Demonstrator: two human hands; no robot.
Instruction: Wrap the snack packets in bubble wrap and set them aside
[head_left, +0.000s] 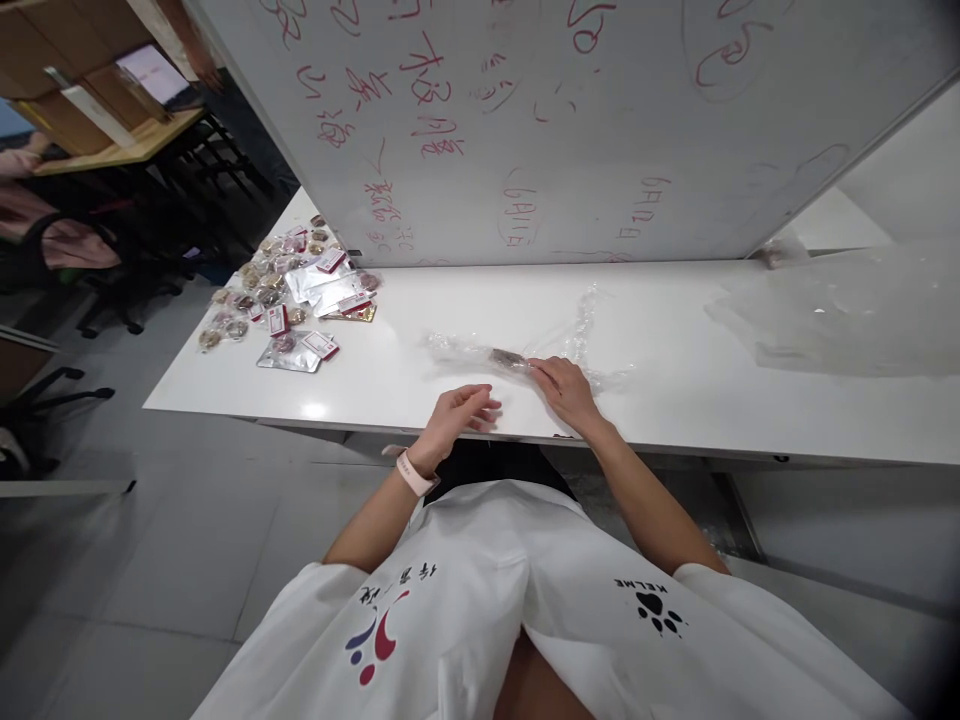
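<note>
A small dark brown piece (508,358) lies among crumpled clear plastic film (583,325) on the white table, near its front edge. My right hand (568,392) has its fingers pressed together on the film at the right end of the brown piece. Just left of it and nearer the edge, my left hand (456,414) hovers with loosely bent, parted fingers and nothing in them. Whether the brown piece is inside the film or beneath it, I cannot tell.
Several small wrapped pieces (270,290) and silver pouches (300,352) with red-and-white labels cover the left end of the table (390,400). A whiteboard (465,210) with red writing stands behind. Large translucent plastic bags (855,320) lie at the right. Other people are at the upper left.
</note>
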